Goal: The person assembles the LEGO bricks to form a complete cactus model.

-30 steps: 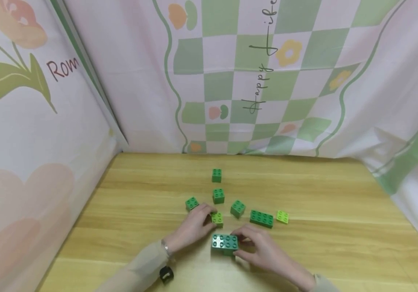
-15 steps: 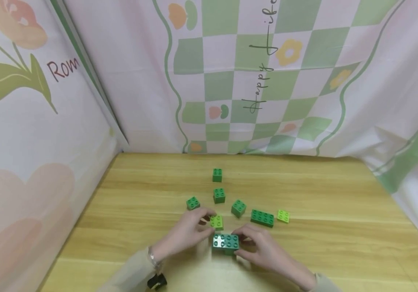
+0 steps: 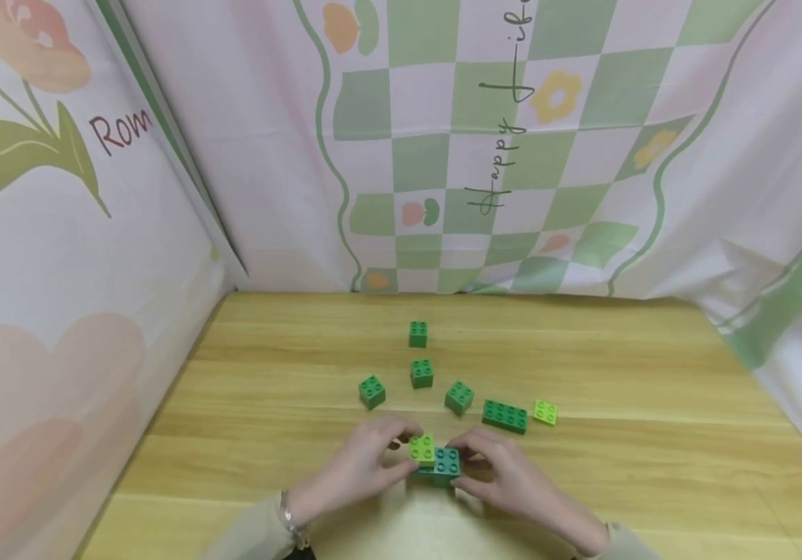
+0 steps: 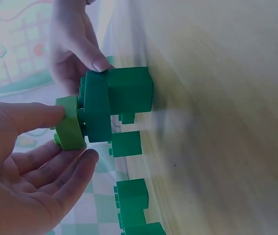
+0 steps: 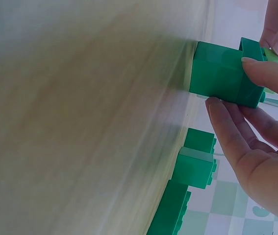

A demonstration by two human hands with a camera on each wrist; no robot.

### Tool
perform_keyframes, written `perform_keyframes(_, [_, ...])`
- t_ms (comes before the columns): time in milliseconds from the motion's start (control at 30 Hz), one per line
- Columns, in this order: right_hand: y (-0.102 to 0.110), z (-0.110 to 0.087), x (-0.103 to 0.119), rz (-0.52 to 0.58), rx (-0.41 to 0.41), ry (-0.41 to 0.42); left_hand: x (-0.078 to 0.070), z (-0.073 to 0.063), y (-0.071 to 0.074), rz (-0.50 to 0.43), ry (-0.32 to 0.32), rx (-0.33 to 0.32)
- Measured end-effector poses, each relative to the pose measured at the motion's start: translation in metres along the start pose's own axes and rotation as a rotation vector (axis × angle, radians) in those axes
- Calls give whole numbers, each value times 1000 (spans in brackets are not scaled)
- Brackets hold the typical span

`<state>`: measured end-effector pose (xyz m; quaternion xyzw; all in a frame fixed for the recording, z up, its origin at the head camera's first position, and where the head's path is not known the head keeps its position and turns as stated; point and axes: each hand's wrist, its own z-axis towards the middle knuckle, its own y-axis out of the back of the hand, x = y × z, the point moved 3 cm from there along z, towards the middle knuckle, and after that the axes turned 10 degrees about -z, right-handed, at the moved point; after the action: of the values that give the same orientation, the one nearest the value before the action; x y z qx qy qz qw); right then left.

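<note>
- Left hand (image 3: 355, 459): located at lower centre of the head view; pinches the lime block (image 3: 422, 449) between thumb and fingers.
- Lime block: positioned over the left half of the eight-stud block (image 3: 446, 461), slightly tilted; in the left wrist view, studs show in the gap between the two.
- Right hand (image 3: 506, 478): located right of centre, lower part of the head view; grips the eight-stud block at its right end, thumb on one side, fingers on the opposite side.
- Lower block (image 4: 130, 89): attached beneath the eight-stud block, standing on the table (image 3: 267, 350).
- Loose four-stud green blocks: top block (image 3: 418, 334) and middle block (image 3: 422, 373) at centre of the head view; left block (image 3: 372, 392) and right block (image 3: 459, 397) below these, to either side.
- Long green block (image 3: 504, 416): right of the right block, eight studs up.
- Loose lime piece (image 3: 544, 412): just beside the long green block, farther right.
- Printed cloth (image 3: 499, 155): hangs across the upper frame.
</note>
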<state>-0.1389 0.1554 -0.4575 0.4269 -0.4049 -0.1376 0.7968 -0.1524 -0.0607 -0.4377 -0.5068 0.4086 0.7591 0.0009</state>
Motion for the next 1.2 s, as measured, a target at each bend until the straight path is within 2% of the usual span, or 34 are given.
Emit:
perform_keyframes(833, [0,0,-1,-25,-2,-6,1,-5,-4,1,-35,-13])
perform_keyframes(1200, [0,0,0,-32,18,-22,6,-6,-9,-59,-6,23])
